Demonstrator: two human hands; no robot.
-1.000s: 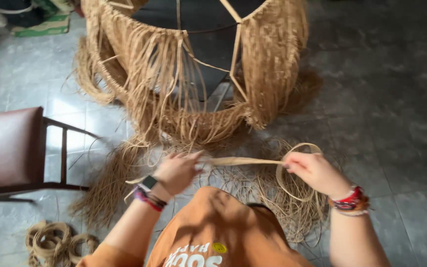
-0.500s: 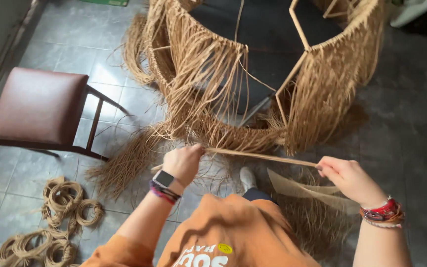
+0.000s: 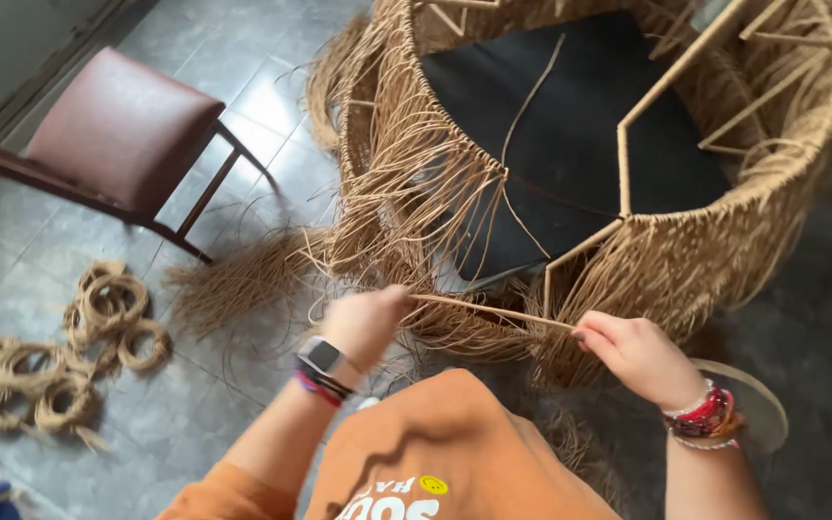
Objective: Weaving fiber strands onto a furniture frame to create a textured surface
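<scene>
A flat tan fibre strand (image 3: 493,312) is stretched taut between my two hands. My left hand (image 3: 366,324), with a watch on the wrist, is closed on its left end. My right hand (image 3: 634,352), with red bracelets on the wrist, pinches the strand farther right, and the rest loops behind that wrist. Just beyond the hands stands a large round woven chair frame (image 3: 801,144) with a long fringe of loose strands (image 3: 406,212) hanging from its rim and a black seat (image 3: 570,135) inside.
A wooden chair with a maroon padded seat (image 3: 122,130) stands at the upper left. Several coils of fibre rope (image 3: 69,356) lie on the grey tiled floor at the left. Loose fibres (image 3: 243,284) spread on the floor under the frame. My orange shirt (image 3: 435,462) fills the bottom.
The view has tilted and moved closer to the woven frame. Both hands have risen toward the fringe with the strand still taut between them.
</scene>
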